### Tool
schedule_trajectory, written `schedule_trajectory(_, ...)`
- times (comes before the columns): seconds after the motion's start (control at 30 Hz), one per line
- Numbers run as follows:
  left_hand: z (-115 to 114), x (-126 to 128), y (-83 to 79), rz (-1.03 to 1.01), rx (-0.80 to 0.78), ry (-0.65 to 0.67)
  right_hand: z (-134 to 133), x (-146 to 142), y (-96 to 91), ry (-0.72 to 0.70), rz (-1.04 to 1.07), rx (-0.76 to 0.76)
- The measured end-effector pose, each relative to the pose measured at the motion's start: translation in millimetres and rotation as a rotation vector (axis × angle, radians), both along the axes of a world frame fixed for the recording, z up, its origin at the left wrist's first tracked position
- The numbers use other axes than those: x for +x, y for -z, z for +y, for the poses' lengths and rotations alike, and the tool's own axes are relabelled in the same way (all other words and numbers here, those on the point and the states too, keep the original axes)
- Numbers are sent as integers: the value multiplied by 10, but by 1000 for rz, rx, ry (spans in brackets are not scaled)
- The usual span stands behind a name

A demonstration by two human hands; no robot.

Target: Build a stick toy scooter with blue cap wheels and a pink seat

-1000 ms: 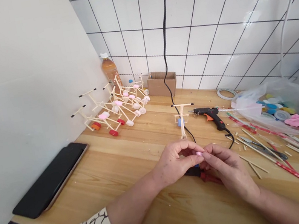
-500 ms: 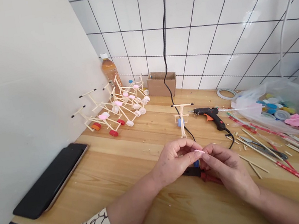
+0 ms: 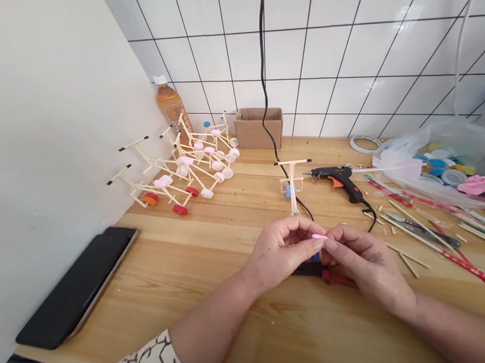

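Note:
Both my hands meet over the middle of the wooden table [image 3: 214,236]. My left hand [image 3: 282,252] and my right hand [image 3: 363,263] pinch a small pink piece [image 3: 319,236] between their fingertips. Under the hands lie a dark tool with red handles [image 3: 333,278] and a blue bit [image 3: 315,257], partly hidden. Just beyond stands a half-built stick frame with a blue cap [image 3: 292,185]. A black and orange glue gun [image 3: 337,179] lies to its right, its black cord running up the wall.
Several finished stick bicycles [image 3: 180,170] stand at the back left by a bottle [image 3: 169,104]. A cardboard box [image 3: 259,128], a tape roll [image 3: 364,144], a plastic bag of caps [image 3: 449,168] and loose sticks [image 3: 442,235] fill the right. A black phone [image 3: 77,289] lies left.
Both hands stay pinched on the pink piece, fingers shifting slightly. The view has tilted a little, so everything sits slightly higher in the picture.

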State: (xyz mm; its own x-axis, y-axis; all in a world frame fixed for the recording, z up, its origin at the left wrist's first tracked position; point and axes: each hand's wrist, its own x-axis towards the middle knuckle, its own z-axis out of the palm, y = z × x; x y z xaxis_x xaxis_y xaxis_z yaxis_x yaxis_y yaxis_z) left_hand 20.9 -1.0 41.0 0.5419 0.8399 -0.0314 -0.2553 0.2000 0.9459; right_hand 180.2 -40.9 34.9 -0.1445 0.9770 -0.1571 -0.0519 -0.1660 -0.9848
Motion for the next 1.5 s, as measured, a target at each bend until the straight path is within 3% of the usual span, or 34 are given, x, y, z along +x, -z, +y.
schedule_trajectory(0.2, 42, -25, -24, 23, 84, -54, 16, 13, -3, 1, -8, 36)
schedule_trajectory(0.4, 35, -23, -35, 61, 52, -73, 29, 58, 51, -18, 52, 83)
schedule_trajectory(0.83, 22, -15, -21, -13, 39, -2, 21, 12, 23, -3, 35, 34)
schedule_trajectory(1.23, -8, -23, -51, 208, 169, -57, 22, 12, 45, -19, 54, -40)
schedule_trajectory(1.5, -16, -26, -59, 190, 199, -74, 16, 25, 43, -36, 77, -84)
